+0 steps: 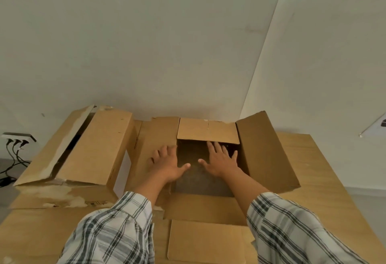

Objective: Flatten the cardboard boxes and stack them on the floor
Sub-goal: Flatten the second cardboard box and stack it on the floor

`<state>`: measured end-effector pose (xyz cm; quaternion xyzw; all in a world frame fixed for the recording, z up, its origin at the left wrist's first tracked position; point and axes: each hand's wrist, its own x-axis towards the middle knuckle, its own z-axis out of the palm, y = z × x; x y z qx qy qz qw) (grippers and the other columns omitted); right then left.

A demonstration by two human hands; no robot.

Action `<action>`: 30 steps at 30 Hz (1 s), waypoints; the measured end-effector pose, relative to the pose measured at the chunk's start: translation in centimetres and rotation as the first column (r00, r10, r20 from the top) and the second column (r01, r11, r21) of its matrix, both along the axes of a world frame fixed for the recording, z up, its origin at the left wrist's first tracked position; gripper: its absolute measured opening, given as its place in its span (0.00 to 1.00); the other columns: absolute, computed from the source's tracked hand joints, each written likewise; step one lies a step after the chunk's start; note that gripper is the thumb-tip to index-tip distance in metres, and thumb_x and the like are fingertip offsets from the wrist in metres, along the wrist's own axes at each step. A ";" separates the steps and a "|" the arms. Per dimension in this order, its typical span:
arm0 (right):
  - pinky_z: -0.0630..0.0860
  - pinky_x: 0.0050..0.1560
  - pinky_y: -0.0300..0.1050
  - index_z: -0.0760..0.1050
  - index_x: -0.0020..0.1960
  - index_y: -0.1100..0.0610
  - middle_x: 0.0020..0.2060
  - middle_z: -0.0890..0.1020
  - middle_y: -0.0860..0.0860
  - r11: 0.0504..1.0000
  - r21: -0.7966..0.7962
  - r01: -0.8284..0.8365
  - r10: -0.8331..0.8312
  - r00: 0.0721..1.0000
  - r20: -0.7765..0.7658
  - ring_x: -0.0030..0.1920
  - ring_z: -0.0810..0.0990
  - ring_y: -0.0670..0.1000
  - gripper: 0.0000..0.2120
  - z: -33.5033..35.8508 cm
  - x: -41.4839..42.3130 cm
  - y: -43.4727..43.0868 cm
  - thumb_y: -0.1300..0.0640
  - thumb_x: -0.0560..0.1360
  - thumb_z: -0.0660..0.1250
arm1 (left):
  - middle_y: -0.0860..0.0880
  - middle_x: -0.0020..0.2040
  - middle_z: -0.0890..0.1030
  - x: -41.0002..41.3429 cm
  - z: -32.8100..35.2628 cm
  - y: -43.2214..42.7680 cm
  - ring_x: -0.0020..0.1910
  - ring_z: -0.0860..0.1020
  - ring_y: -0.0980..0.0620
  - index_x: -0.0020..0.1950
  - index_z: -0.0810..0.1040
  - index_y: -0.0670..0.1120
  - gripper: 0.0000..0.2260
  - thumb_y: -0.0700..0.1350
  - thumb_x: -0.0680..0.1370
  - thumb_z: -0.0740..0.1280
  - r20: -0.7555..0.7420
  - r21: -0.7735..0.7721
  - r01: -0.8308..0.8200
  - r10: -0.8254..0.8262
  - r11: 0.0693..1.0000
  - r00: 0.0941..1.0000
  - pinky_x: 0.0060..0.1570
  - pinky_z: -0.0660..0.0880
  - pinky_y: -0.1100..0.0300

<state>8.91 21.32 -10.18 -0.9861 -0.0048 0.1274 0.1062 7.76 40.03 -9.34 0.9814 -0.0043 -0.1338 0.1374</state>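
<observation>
Two cardboard boxes sit side by side on a light wooden desk (325,180) that stands against a pale wall (146,44). The open box (269,155) is right in front of the person, its four flaps spread: the left flap (156,138) lies nearly level, the right flap (265,148) angles up and outward, the far flap (207,131) tips over the opening, and the near flap (204,240) hangs toward the person over the desk edge. The dark inside of the box shows between them.

The left hand (167,162) lies palm down with fingers spread on the inner edge of the left flap, thumb reaching over the opening; it presses flat and grips nothing. The right hand (221,159) is also spread wide, palm down, reaching into the opening just under the far flap; whether it touches the cardboard I cannot tell. Both arms wear checked sleeves (117,232).

The second box (89,148) stands just to the left, close beside the open one, its top flaps closed with a dark gap along the seam and torn paper along its edges. Beyond it, black cables (14,153) run down from a wall socket (18,137).
</observation>
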 end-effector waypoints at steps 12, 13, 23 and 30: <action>0.40 0.71 0.74 0.31 0.78 0.48 0.76 0.30 0.54 0.981 -0.183 0.065 -0.035 0.986 0.164 0.77 0.35 0.60 0.41 0.0 11.8 3.0 0.36 0.79 0.55 | 0.43 0.76 0.63 7.7 0.7 5.3 0.72 0.66 0.38 0.76 0.61 0.50 0.27 0.58 0.80 0.62 0.122 -0.206 -0.281 0.309 0.938 0.943 0.65 0.68 0.43; 0.40 0.70 0.74 0.30 0.78 0.47 0.76 0.30 0.54 0.982 -0.176 0.071 -0.048 0.990 0.136 0.77 0.35 0.60 0.41 -0.4 12.4 3.3 0.36 0.79 0.55 | 0.44 0.75 0.66 8.3 0.6 6.0 0.70 0.69 0.39 0.77 0.61 0.50 0.28 0.57 0.80 0.63 0.070 -0.294 -0.302 0.336 0.907 0.939 0.64 0.70 0.46; 0.38 0.67 0.78 0.30 0.78 0.46 0.78 0.36 0.53 0.962 -0.254 0.105 -0.080 0.991 0.110 0.78 0.38 0.60 0.42 0.1 12.0 4.4 0.35 0.78 0.55 | 0.43 0.48 0.86 9.3 2.1 8.9 0.45 0.83 0.45 0.58 0.82 0.41 0.10 0.43 0.82 0.64 -0.416 -0.834 -0.490 0.293 0.255 0.861 0.48 0.79 0.53; 0.37 0.68 0.77 0.34 0.78 0.44 0.78 0.36 0.50 0.985 -0.160 0.072 0.012 0.881 0.473 0.78 0.39 0.58 0.33 8.9 7.0 4.7 0.38 0.80 0.47 | 0.42 0.53 0.83 8.9 9.0 4.2 0.47 0.82 0.46 0.60 0.79 0.43 0.10 0.44 0.82 0.63 -0.361 -0.902 -0.396 0.205 0.171 0.910 0.44 0.78 0.55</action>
